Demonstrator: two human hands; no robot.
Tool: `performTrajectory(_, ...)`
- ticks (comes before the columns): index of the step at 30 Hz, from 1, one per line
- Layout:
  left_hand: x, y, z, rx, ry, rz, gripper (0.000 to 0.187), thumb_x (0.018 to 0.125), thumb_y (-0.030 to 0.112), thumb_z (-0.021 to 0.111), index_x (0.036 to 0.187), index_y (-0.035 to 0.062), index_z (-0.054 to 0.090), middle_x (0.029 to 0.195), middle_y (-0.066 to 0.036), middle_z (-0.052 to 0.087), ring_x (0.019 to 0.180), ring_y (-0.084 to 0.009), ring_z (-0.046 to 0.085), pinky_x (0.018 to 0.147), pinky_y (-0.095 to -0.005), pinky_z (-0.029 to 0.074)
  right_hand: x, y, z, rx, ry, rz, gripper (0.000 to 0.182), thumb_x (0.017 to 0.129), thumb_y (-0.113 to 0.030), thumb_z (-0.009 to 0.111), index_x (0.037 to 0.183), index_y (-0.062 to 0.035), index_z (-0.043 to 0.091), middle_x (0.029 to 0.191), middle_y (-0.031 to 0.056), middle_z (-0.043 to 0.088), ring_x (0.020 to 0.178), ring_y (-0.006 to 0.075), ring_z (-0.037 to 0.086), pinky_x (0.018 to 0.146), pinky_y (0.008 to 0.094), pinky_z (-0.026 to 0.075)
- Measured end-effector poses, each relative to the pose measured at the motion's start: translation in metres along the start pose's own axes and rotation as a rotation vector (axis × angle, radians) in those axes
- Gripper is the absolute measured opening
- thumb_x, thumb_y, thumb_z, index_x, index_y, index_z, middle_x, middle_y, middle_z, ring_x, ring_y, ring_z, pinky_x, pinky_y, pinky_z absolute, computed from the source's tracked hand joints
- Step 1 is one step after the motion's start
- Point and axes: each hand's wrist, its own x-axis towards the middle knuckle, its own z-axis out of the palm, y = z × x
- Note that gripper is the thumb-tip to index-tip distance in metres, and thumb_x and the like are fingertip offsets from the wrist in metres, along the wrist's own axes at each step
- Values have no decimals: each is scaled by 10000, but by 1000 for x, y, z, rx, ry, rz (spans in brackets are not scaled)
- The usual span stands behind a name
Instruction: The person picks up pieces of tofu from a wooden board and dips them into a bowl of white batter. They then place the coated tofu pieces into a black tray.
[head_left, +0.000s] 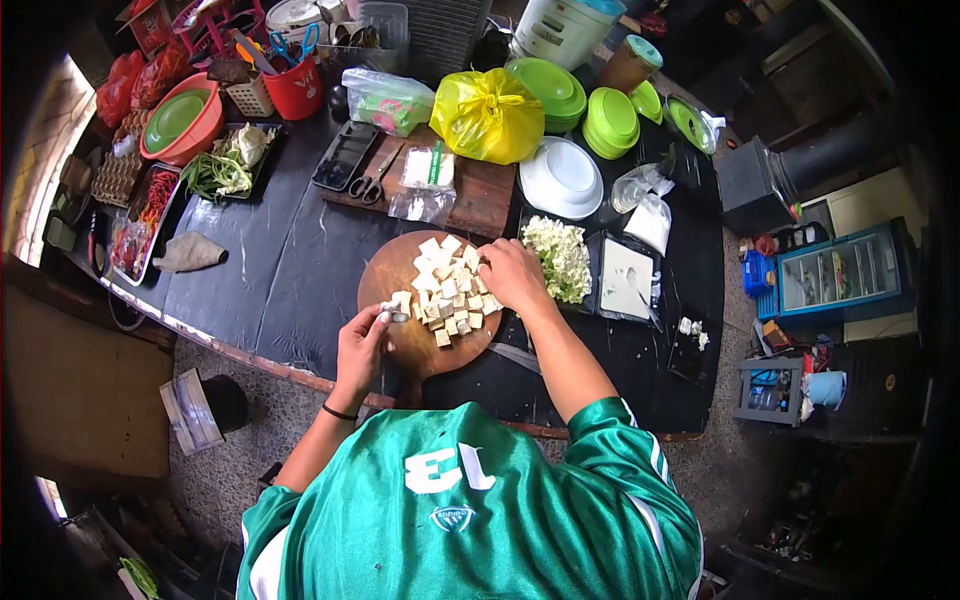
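Centrally, one heap of pale cubes on a round wooden board, black desk. Left hand: grip closed on a small greyish item, kind unclear. Right hand: at heap's upper right; grip state cannot be told.

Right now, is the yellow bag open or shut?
Shut, by the look of it: the yellow bag has its plastic gathered into a knot on top. Contents: cannot tell.
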Motion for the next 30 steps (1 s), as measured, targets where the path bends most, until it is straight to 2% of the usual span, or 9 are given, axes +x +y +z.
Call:
performTrajectory(3, 3, -3, 0, 0, -2, -19, 287, 1118, 211, 635, 1301, 6, 719, 882, 7, 715, 639, -50, 584, 580, -207, 413, -4, 5, 0, 61, 38, -65, 230, 916, -207, 759, 1126, -116, 734, 1115, 108, 709, 1130, 342, 642, 999, 464, 518)
performTrajectory(7, 4, 1, 3, -21, -1, -21, 293, 1120, 213, 632, 1306, 3, 716, 891, 8, 716, 641, -53, 590, 579, -209, 413, -7, 7, -5, 130, 19, -12, 204, 912, -209, 772, 1078, -102, 722, 1083, 110, 698, 1128, 339, 631, 989, 477, 508)
performTrajectory(12, 10, -1, -1, -101, -10, -81, 329, 1131, 245, 599, 1321, 0, 710, 1031, -32, 769, 648, -72, 601, 595, -215, 455, -16, -10, -27, 412, -47, 148, 211, 934, -211, 756, 1042, -46, 682, 1010, 136, 746, 1001, 367, 692, 893, 476, 551)
performTrajectory(16, 17, 4, 2, -166, -78, -190, 367, 1141, 299, 566, 1330, 10, 692, 1133, -60, 784, 721, -85, 625, 655, -250, 505, -21, -17, -16, 616, 105, 110, 257, 941, -189, 749, 1156, -51, 721, 1031, 140, 761, 923, 372, 718, 853, 454, 574)
performTrajectory(18, 21, 5, 8, -310, -175, -350, 414, 1150, 367, 521, 1351, 30, 650, 1257, -82, 763, 835, -110, 640, 762, -298, 535, -29, -31, -14, 590, 96, 148, 266, 935, -156, 754, 1181, -53, 743, 1038, 127, 763, 948, 348, 713, 873, 439, 570)
performTrajectory(20, 23, 8, 17, -353, -210, -401, 428, 1153, 391, 500, 1365, 41, 626, 1318, -90, 740, 872, -130, 642, 810, -321, 538, -37, -42, -6, 413, 389, -170, 210, 928, -115, 757, 1128, -51, 761, 1036, 108, 761, 980, 318, 698, 891, 419, 559)
performTrajectory(22, 26, 16, 27, -396, -247, -448, 442, 1157, 414, 480, 1380, 53, 601, 1378, -99, 717, 908, -150, 644, 859, -344, 541, -50, -63, -10, 335, 504, -285, 127, 908, -62, 782, 1034, -51, 770, 1035, 92, 748, 973, 311, 673, 858, 419, 544)
performTrajectory(24, 26, 23, 34, -529, -326, -525, 507, 1131, 478, 507, 1420, 69, 588, 1307, -57, 728, 906, -175, 636, 879, -348, 526, -64, -77, -8, 266, 566, -377, 155, 884, -62, 796, 1037, -78, 779, 1051, 58, 754, 995, 288, 670, 873, 408, 527)
performTrajectory(30, 20, 20, 40, -647, -252, -539, 429, 1120, 440, 541, 1345, 86, 632, 1224, -36, 739, 928, -177, 658, 887, -346, 532, -92, -81, -3, 141, 581, -462, 250, 895, -177, 795, 1140, -124, 800, 1247, 9, 752, 1099, 227, 633, 969, 401, 474)
